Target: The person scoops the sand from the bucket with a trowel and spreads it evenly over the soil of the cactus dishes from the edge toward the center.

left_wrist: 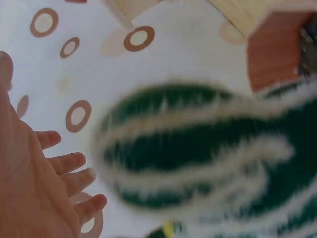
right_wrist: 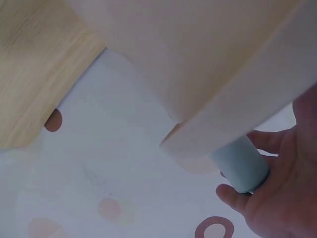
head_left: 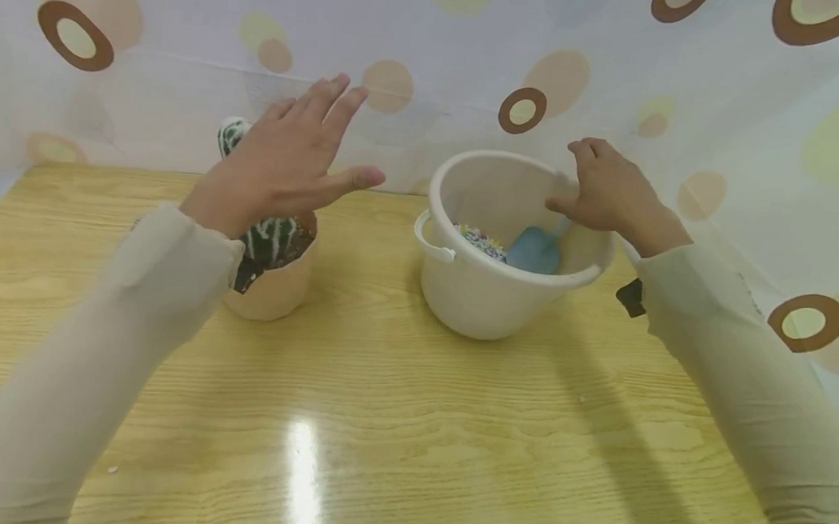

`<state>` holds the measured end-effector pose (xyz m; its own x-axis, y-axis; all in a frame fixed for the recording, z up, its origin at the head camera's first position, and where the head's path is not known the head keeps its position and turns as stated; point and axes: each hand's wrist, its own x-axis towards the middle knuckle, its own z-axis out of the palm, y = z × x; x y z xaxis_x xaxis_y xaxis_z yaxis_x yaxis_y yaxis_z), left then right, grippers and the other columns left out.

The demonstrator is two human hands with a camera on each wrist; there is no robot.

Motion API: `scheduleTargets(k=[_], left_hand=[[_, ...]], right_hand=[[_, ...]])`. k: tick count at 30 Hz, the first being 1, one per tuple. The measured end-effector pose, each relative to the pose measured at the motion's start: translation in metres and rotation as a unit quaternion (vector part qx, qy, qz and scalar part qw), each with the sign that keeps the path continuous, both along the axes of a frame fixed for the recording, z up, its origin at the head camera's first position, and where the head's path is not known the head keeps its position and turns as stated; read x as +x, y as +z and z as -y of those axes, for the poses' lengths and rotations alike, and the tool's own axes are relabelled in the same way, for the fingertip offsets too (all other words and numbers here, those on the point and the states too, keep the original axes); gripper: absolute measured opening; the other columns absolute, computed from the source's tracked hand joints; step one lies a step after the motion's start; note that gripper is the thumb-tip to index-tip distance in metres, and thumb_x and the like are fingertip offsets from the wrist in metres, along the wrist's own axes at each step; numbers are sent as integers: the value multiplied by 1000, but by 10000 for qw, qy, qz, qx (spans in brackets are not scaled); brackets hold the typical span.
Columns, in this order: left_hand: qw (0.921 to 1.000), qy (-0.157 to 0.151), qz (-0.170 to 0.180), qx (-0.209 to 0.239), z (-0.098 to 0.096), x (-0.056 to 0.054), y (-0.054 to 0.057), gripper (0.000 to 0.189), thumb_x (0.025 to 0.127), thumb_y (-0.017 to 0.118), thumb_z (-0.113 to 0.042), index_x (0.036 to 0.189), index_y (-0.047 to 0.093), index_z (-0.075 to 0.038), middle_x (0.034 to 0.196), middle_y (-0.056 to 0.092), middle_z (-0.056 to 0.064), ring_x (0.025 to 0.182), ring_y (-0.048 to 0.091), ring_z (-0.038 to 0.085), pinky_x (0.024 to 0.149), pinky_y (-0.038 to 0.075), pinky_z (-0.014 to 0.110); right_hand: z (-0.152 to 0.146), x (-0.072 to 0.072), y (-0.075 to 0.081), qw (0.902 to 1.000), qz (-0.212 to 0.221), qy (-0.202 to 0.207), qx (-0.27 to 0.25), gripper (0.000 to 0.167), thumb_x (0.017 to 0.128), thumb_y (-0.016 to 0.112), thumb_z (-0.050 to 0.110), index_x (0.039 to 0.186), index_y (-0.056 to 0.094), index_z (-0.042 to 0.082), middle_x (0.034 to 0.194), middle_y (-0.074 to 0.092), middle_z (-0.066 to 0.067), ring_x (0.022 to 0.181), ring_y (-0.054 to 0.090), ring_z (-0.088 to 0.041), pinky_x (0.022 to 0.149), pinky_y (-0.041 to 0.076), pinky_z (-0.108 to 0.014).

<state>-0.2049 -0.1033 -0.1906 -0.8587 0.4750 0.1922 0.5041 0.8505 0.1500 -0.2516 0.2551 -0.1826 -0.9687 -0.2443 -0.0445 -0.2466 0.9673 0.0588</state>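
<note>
My left hand [head_left: 282, 153] hovers with fingers spread above a potted cactus [head_left: 269, 241], holding nothing. In the left wrist view the green cactus [left_wrist: 183, 144], with white woolly stripes, looms blurred beside the palm. The cactus stands in a pinkish-tan pot [head_left: 273, 289], partly hidden by my forearm. At the right rim of a white bucket [head_left: 485, 302], my right hand [head_left: 604, 189] is around a shovel's handle with fingers and thumb apart. The handle's blue-grey end [right_wrist: 242, 163] lies by the palm in the right wrist view. The shovel's blue blade [head_left: 534, 251] rests inside the bucket.
Multicoloured granules [head_left: 482, 240] lie in the bucket, left of the blade. The bucket's white carrying handle [head_left: 431, 247] hangs at its left side. Under everything is a wooden table [head_left: 381, 420], and a patterned white sheet [head_left: 433, 38] covers the wall behind.
</note>
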Motion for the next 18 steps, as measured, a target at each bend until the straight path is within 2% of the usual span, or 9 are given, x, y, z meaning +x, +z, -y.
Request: scheduleTargets(k=[4,11,18], left_hand=[[9998,-80,136,80,-10,-5,-5,91,92,26,-69,154,-1,-9,160,-1,17,147,6,36,117,13,57],[9977,-235,428,476,-22,-14,-17,86,95,31,-62,153,-1,-7,160,0,18,146,8,37,117,16,55],[9891,-363,889,1119,-32,-23,-33,85,95,32,-62,154,-2,-11,160,-2,15,144,14,41,117,17,56]], right_hand=[[-2,2,1,9972,160,-83,-722,77,92,53,33,144,18,-12,146,22,-36,128,31,-54,103,30,-64],[-3,3,0,9843,-128,123,-1756,66,92,55,24,138,29,-16,138,35,-38,126,36,-51,105,31,-60],[1,6,-3,9620,-246,-406,-2690,54,94,50,24,136,38,-8,137,45,-27,124,45,-40,105,36,-53]])
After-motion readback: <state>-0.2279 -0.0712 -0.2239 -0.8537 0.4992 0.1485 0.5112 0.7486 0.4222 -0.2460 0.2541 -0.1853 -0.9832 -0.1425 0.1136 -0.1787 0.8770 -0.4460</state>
